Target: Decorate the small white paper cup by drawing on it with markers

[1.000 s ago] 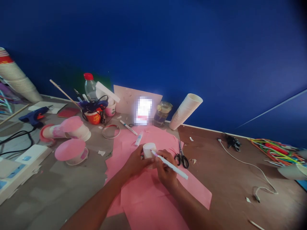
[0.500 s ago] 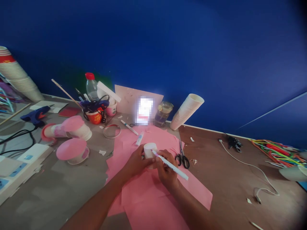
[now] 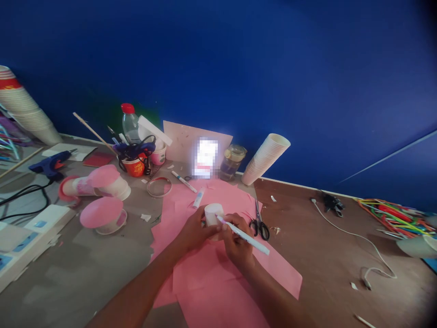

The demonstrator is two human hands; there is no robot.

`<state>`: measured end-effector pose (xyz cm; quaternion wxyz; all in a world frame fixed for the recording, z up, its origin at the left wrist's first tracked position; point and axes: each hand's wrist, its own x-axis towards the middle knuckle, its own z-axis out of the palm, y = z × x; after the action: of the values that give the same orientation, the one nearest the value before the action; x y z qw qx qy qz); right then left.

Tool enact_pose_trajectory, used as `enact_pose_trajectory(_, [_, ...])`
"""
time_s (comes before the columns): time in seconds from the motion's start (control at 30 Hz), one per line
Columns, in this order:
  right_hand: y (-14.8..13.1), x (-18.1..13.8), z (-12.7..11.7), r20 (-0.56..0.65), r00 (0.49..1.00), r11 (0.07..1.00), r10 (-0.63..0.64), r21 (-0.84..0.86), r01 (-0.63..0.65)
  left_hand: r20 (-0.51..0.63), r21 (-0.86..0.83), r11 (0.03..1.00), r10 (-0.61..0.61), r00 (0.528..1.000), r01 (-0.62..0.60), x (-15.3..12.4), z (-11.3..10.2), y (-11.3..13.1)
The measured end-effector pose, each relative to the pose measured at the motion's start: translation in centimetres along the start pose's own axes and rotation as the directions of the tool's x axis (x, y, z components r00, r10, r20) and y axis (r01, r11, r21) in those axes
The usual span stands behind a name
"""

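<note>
My left hand [image 3: 195, 230] is closed round the left side of a small white paper cup [image 3: 213, 213], tilted over the pink paper [image 3: 205, 269]. Between the fingers of my right hand [image 3: 240, 241] is a white marker pen [image 3: 251, 239]. Its purple tip meets the cup's side, or lies very close to it; the fingers partly cover that spot. Black-handled scissors [image 3: 260, 226] lie just right of my right hand. Beyond the cup are a small white tube [image 3: 198, 198] and another marker [image 3: 183, 181].
A stack of paper cups [image 3: 266, 158] leans by the blue wall, beside a glass jar [image 3: 233, 161]. Pink-topped cup pieces [image 3: 102, 213], a glue gun [image 3: 53, 165] and a power strip [image 3: 32, 239] are at left. A white cable [image 3: 355, 234] and colourful sticks [image 3: 396, 217] lie right.
The marker has tilted very slightly in my right hand, its back end shifting a little up and to the right. My left hand and the cup stay in place.
</note>
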<state>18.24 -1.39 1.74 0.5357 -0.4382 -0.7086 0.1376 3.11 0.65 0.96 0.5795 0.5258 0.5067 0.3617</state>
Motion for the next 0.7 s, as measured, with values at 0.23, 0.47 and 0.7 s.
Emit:
enact_pose_trajectory(0.23, [0.05,0.17,0.1,-0.061,0.998,0.997,0.019,0.082,-0.014,0.002,-0.014,1.0,0.013,1.0,-0.013,0.08,-0.04,-0.3])
enact_pose_trajectory(0.47, [0.1,0.11,0.16,-0.032,0.999,0.997,-0.001,0.078,0.004,0.011,0.0,1.0,-0.005,1.0,0.005,0.05,-0.04,-0.16])
enact_pose_trajectory(0.7, [0.06,0.31,0.1,-0.046,0.999,1.0,-0.006,0.028,0.007,0.01,0.013,1.0,-0.001,1.0,0.001,0.18,-0.08,-0.4])
